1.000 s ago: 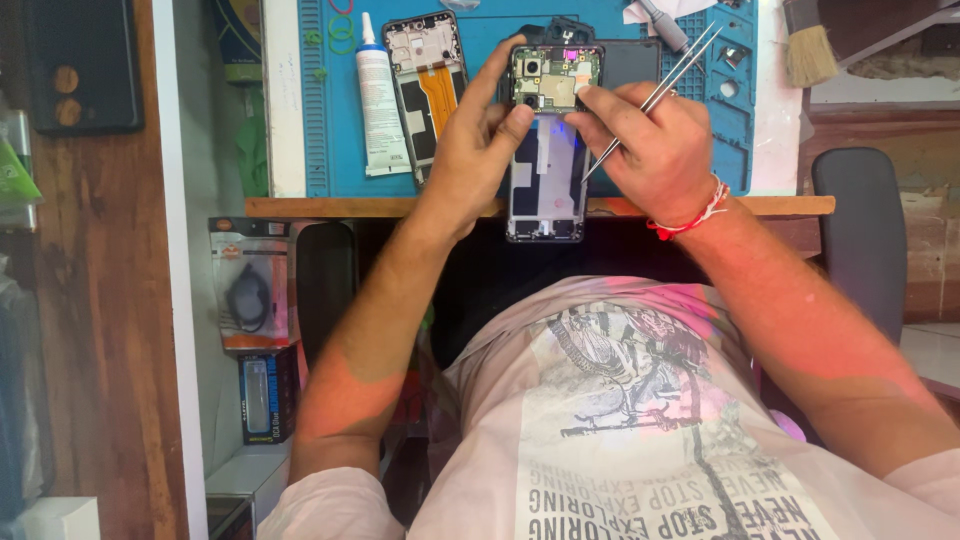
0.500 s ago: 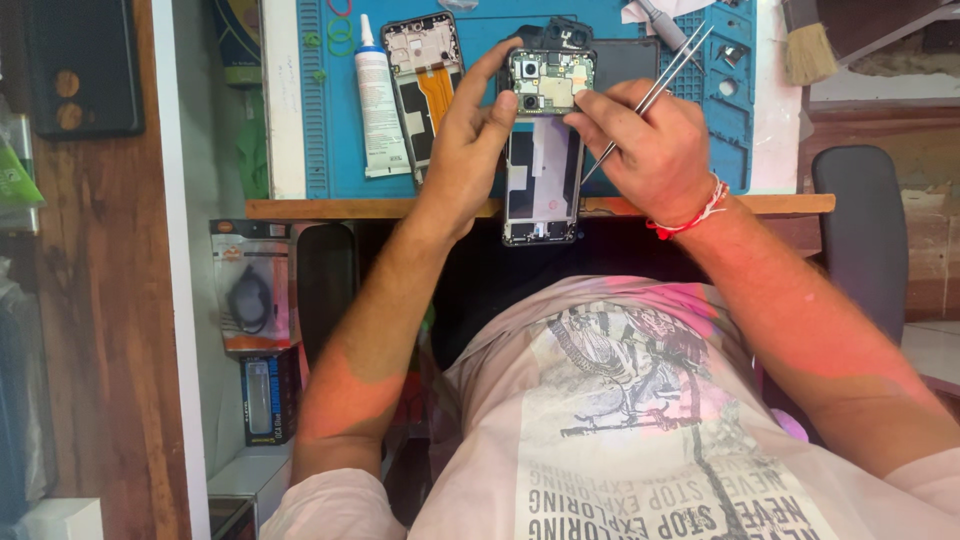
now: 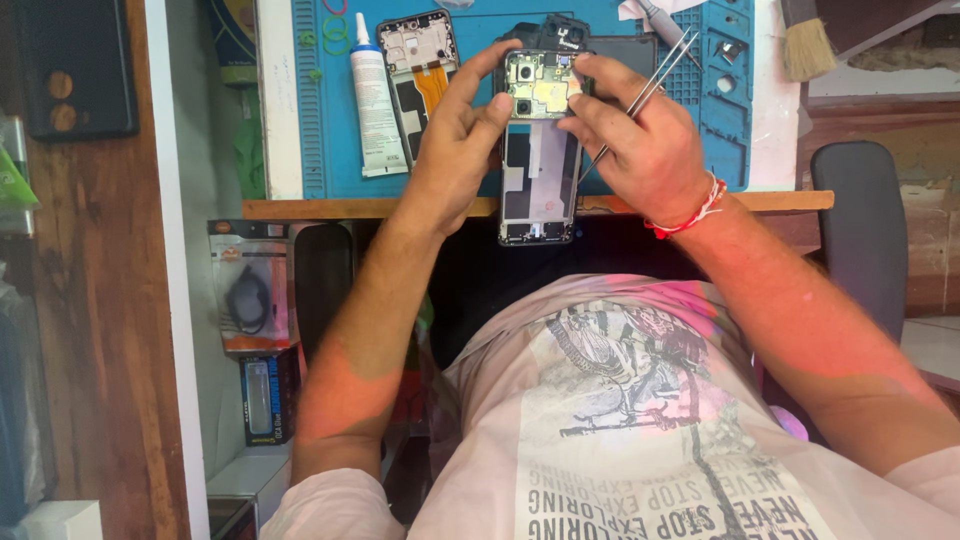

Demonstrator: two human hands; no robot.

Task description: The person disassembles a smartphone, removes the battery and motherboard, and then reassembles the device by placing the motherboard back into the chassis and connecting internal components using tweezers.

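An opened phone [image 3: 540, 160] with its back off lies half over the desk's front edge, circuit board showing at its top end. My left hand [image 3: 455, 150] grips its left side, thumb and fingers on the board area. My right hand [image 3: 645, 145] steadies the right side and also holds metal tweezers [image 3: 640, 95] that point up and away. Both hands work over a blue repair mat [image 3: 330, 130].
A second stripped phone frame [image 3: 420, 60] and a white glue tube [image 3: 373, 100] lie on the mat at the left. A brush [image 3: 805, 40] rests at the right. A dark chair back [image 3: 865, 220] stands to the right; packaged goods [image 3: 250, 300] hang under the desk.
Both hands stay on the phone; the fingers have shifted slightly on the upper board, and the tweezers have tilted a little.
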